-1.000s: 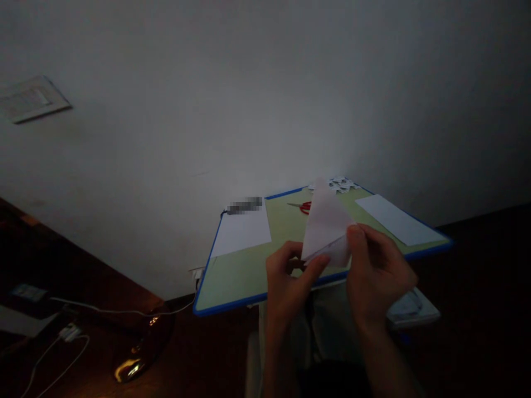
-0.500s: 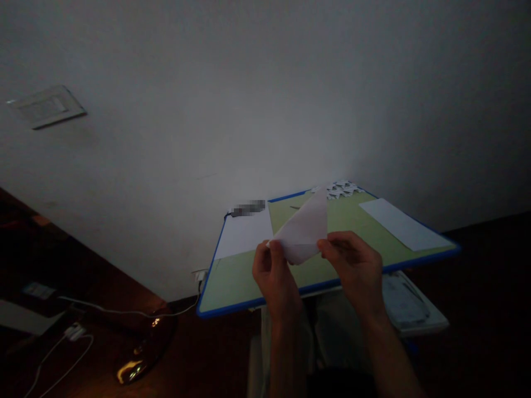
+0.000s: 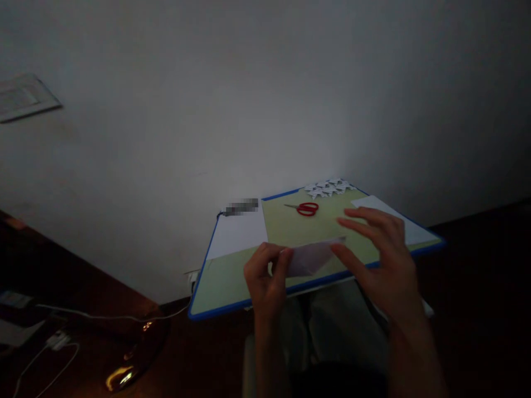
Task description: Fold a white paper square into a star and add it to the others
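Between finger and thumb, my left hand [image 3: 267, 273] pinches one end of a folded piece of white paper [image 3: 311, 258] above the front of the table. The paper is tilted, its narrow tip pointing right. Fingers spread, my right hand [image 3: 379, 251] hovers at that tip; the thumb is very close to it, and I cannot tell whether they touch. Behind the paper lie red-handled scissors [image 3: 307, 209] on the green tabletop [image 3: 232, 287].
Several folded white paper shapes [image 3: 329, 188] sit in rows at the table's back edge. White sheets lie at the left [image 3: 240, 235] and, partly behind my right hand, at the right [image 3: 415, 229]. A pixelated dark object [image 3: 241, 207] rests at the back left. A white cable [image 3: 112, 318] runs left of the table.
My right hand has let go of the paper's edge and opened, moving right. The paper has tipped down from upright in my left hand, uncovering the scissors. The view has shifted slightly.
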Demonstrator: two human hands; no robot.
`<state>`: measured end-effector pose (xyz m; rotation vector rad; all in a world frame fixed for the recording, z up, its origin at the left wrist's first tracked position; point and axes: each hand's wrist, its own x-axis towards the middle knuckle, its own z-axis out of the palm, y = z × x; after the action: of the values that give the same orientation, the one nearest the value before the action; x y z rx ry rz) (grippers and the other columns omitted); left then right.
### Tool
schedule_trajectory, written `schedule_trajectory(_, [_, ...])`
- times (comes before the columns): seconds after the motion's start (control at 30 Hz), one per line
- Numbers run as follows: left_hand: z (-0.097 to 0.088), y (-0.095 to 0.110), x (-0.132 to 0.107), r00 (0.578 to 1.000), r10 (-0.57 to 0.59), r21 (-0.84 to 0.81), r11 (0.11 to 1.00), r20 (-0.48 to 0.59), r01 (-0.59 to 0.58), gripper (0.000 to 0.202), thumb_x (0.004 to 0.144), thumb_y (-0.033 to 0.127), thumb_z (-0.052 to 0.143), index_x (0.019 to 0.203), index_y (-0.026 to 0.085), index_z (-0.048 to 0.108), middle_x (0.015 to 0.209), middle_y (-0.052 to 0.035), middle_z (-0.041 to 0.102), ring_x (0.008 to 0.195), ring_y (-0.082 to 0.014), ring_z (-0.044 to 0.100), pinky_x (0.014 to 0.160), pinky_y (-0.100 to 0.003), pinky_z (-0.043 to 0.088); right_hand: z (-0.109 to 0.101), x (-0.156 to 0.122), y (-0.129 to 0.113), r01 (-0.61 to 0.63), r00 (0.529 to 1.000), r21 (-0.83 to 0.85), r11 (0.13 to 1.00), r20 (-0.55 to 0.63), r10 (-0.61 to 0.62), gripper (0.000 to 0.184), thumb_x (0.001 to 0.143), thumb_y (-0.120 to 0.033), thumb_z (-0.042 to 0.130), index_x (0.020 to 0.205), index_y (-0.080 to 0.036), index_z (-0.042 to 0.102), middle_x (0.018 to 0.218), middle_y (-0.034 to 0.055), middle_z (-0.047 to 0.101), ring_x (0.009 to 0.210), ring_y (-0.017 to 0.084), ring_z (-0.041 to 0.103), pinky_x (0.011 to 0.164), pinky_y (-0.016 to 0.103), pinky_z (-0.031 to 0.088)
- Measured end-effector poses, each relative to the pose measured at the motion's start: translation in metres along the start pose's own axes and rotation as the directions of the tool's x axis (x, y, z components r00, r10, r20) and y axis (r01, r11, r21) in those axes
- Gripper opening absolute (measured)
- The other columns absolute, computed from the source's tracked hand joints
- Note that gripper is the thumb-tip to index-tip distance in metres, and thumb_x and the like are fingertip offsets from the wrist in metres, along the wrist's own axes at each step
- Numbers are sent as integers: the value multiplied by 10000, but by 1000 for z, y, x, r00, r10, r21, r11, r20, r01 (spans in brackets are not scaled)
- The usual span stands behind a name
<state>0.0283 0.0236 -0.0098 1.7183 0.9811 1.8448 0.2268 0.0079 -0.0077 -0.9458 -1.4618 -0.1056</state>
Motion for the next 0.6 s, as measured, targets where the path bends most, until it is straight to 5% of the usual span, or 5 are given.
schedule_trajectory(0.17, [1, 16, 4, 963, 93, 117, 985, 252, -126, 275, 967, 244, 721, 698, 187, 710, 657, -5, 625, 611, -146, 544, 592, -270, 400, 3, 0, -13, 100, 936, 41, 994, 336, -108, 140, 1009, -237, 729, 1132, -303, 718, 1090, 19, 785, 1195, 275, 661, 1063, 518, 441])
schedule_trajectory(0.43, [2, 14, 0, 932, 170, 148, 963, 320, -226, 237, 979, 181, 698, 741, 187, 700, 688, -13, 643, 636, -147, 582, 599, -268, 413, 7, 1, -16, 50, 926, 129, 990, 366, -95, 106, 966, -162, 735, 956, -259, 692, 917, 3, 759, 930, 222, 697, 930, 440, 480])
schedule_trajectory(0.6, [-6, 16, -3, 943, 196, 127, 963, 269, -236, 209, 956, 171, 721, 750, 196, 713, 657, 1, 613, 599, -138, 557, 569, -269, 393, -1, 4, -9, 24, 913, 223, 975, 392, -112, 119, 965, -184, 726, 874, -255, 696, 863, -7, 766, 862, 207, 709, 888, 422, 510])
